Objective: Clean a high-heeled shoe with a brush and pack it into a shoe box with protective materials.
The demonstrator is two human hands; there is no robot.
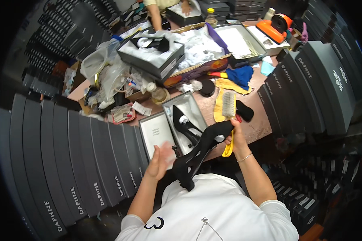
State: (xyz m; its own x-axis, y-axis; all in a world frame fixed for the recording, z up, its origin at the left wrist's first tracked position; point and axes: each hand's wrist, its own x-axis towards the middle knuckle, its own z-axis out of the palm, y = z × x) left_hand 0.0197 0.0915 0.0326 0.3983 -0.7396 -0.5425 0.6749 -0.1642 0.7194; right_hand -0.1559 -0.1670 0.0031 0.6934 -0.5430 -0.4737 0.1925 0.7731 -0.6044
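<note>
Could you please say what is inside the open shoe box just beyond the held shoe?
The box holds another black shoe with a pale ornament. The held shoe hides the box's near right corner and anything there.

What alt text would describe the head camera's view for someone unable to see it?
A person's right grip holds a black heeled shoe at a cluttered pinkish table; the left grip, blurred, is near that shoe. A second black shoe lies in an open grey box, with rows of dark boxes on both sides.

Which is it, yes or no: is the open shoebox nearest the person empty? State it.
No. A black shoe lies inside the open shoebox.
</note>
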